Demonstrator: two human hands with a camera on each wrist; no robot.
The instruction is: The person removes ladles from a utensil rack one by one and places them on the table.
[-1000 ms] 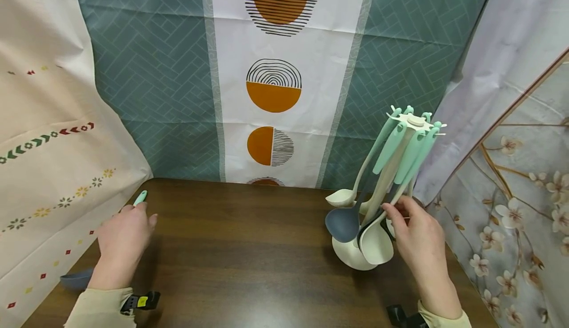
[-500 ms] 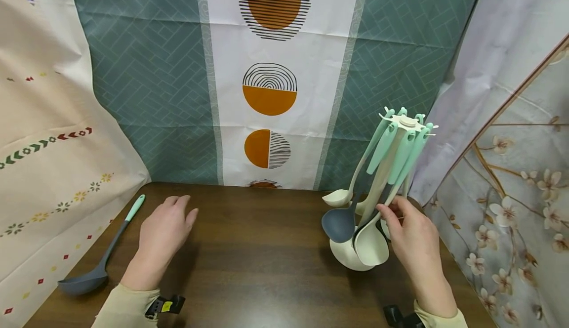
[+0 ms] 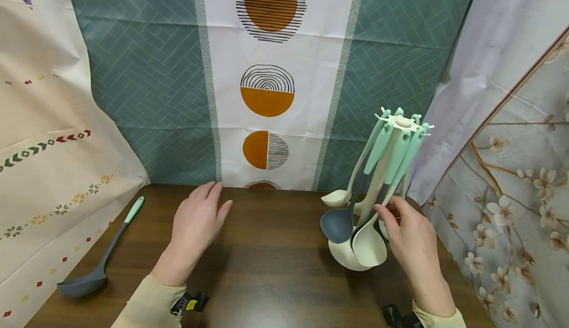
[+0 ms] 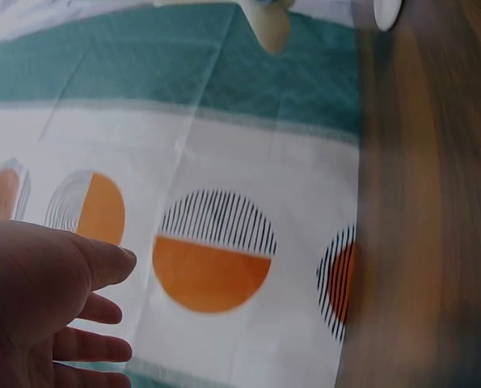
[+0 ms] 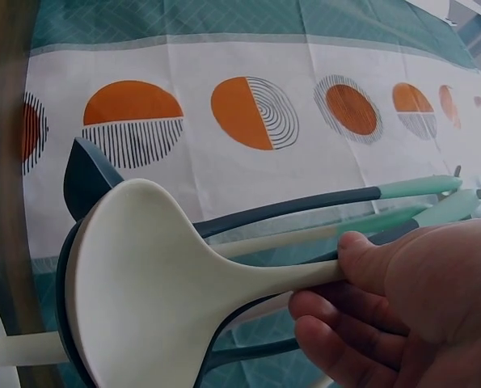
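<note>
On the right stands a cream utensil rack (image 3: 403, 122) hung with several utensils that have mint handles. My right hand (image 3: 413, 234) pinches the neck of a cream ladle (image 3: 370, 246), which hangs from the rack at the front. In the right wrist view, thumb and fingers close on the neck of the same ladle (image 5: 143, 275), and dark utensils sit behind it. My left hand (image 3: 195, 226) is over the middle left of the table, holding nothing; the left wrist view shows its fingers relaxed. A dark grey ladle (image 3: 84, 284) with a mint handle lies at the left edge.
A dark blue-grey ladle (image 3: 336, 225) and a small cream ladle (image 3: 336, 198) hang on the rack's left side. The rack's round base (image 3: 344, 256) rests on the brown wooden table (image 3: 275, 268). Patterned cloths hang behind and at both sides.
My left hand has let go of the dark grey ladle at the left and moved right toward the middle. My right hand keeps its grip on the cream ladle.
</note>
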